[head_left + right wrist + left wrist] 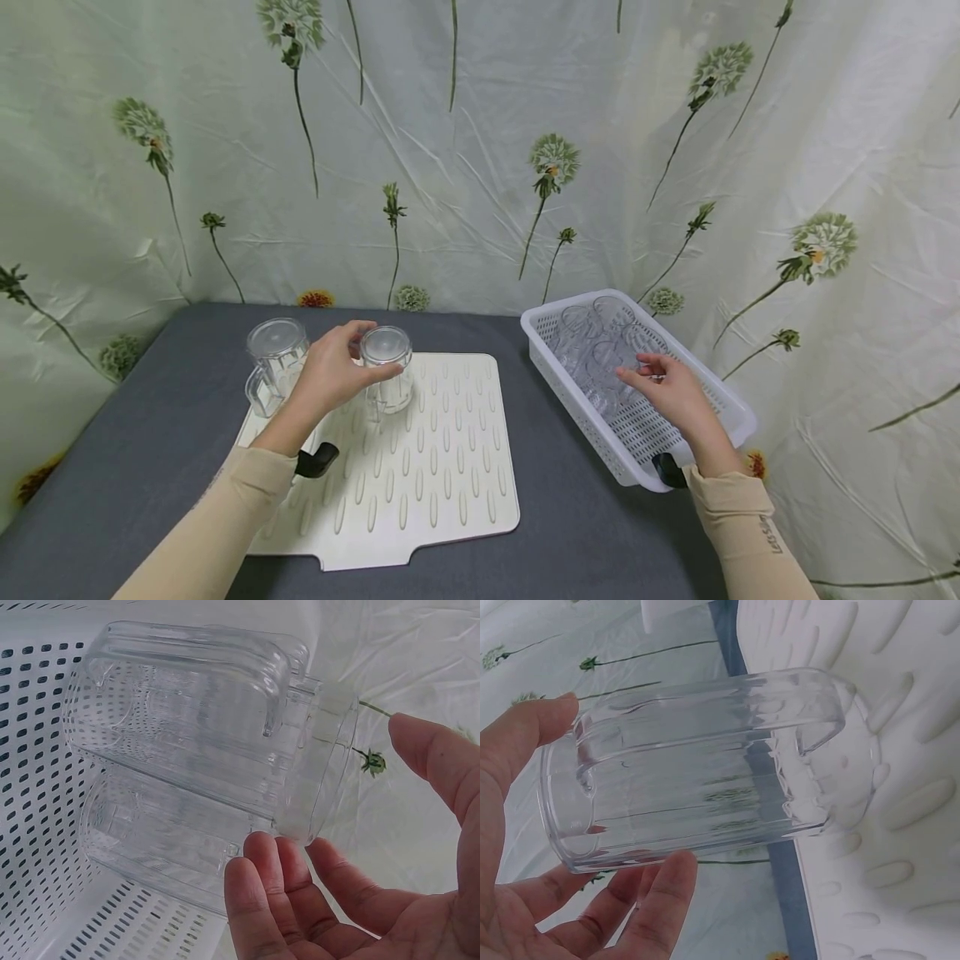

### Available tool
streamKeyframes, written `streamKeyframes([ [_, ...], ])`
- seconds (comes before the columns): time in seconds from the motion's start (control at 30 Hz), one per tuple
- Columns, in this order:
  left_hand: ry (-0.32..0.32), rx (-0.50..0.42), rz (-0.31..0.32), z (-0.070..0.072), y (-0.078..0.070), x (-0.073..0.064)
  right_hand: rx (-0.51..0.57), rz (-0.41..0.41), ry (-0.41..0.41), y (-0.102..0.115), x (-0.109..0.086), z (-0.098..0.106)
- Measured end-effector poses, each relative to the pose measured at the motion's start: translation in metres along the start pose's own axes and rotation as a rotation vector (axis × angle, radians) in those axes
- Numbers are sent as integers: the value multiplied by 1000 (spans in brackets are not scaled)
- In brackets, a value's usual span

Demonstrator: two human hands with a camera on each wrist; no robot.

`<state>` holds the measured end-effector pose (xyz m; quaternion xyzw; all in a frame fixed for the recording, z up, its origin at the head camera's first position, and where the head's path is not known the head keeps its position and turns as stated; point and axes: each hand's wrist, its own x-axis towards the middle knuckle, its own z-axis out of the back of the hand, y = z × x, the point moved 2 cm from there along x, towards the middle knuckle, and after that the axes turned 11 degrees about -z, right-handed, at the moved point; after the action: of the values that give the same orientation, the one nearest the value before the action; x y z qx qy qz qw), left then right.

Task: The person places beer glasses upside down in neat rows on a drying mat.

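My left hand holds a clear glass mug near its upturned base, thumb on one side and fingers on the other. In the left wrist view, the mug has its mouth against the ribbed white drying mat. Another clear mug stands upside down at the mat's far left corner. Over the white basket, my right hand hovers with thumb and fingers apart. Its fingertips are right beside a clear mug among several in the basket.
A dark grey cloth covers the table under the mat and basket. Behind and to the right hangs a pale curtain with a dandelion print, close to the basket's far side.
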<state>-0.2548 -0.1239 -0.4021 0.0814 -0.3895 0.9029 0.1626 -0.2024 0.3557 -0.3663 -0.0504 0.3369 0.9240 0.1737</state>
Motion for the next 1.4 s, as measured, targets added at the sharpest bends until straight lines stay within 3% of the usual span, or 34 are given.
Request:
streamKeyframes([
  [0.63, -98, -4, 21, -8, 4, -6, -42, -53, 51, 7, 6, -7],
  [1.4, -92, -8, 28, -12, 4, -9, -177, 15, 63, 21, 12, -8],
])
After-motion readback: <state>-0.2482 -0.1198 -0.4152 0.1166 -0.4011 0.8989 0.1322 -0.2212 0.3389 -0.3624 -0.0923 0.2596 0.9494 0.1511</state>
